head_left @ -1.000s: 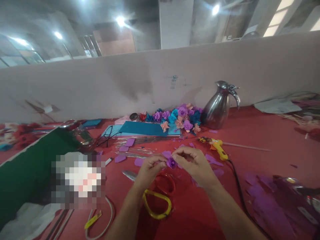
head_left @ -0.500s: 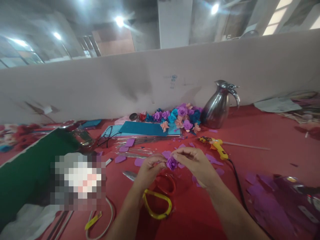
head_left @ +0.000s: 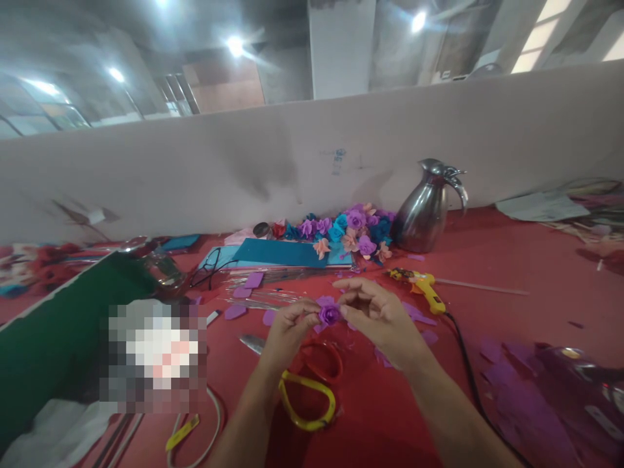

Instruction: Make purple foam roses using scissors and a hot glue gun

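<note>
A small purple paper flower point(head_left: 330, 314) is between my hands over the red table point(head_left: 385, 416). My left hand point(head_left: 291, 330) pinches its left side with the fingertips. On its right side, my right hand point(head_left: 377, 318) touches the petals with thumb and a finger, while its other fingers are raised and spread. Scissors with red and yellow handles point(head_left: 312, 426) lie below my hands, blades partly hidden by my left wrist. Purple petals point(head_left: 236, 312) are scattered around on the table.
A yellow glue gun point(head_left: 431, 294) with a black cord lies right of my hands. Behind stand a metal jug point(head_left: 423, 214) and a pile of paper flowers point(head_left: 357, 221). Teal sheets point(head_left: 277, 252) and glasses point(head_left: 210, 270) lie left of them. A green box wall point(head_left: 63, 325) is at left.
The flower has shifted slightly left and up between my hands. My right hand's fingers have lifted and spread, with the thumb side now at the flower's right edge.
</note>
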The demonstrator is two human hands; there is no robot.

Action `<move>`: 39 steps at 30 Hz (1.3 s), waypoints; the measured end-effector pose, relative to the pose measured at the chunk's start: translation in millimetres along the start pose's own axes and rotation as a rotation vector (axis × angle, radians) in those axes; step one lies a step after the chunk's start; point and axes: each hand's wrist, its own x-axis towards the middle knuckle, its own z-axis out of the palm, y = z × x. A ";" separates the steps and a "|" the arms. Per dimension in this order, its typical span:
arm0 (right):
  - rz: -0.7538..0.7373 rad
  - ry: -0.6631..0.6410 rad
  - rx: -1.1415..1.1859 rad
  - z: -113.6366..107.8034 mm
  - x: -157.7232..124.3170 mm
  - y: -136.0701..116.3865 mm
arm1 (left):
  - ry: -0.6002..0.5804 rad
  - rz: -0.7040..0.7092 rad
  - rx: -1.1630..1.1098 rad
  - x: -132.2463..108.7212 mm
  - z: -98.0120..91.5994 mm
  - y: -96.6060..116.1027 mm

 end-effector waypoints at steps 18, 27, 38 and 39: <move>0.000 -0.060 -0.136 -0.4 -0.2 -6.2 | -0.071 -0.014 0.048 -0.2 2.2 3.4; 0.011 0.010 -0.130 1.3 2.8 3.4 | -0.082 -0.019 0.081 0.1 0.9 3.6; -0.192 -0.129 -0.305 -7.0 0.9 -1.1 | -0.121 0.034 0.165 1.7 -7.0 3.2; -0.240 -0.151 -0.356 -7.7 0.2 -2.7 | -0.136 0.031 0.184 1.9 -7.3 4.3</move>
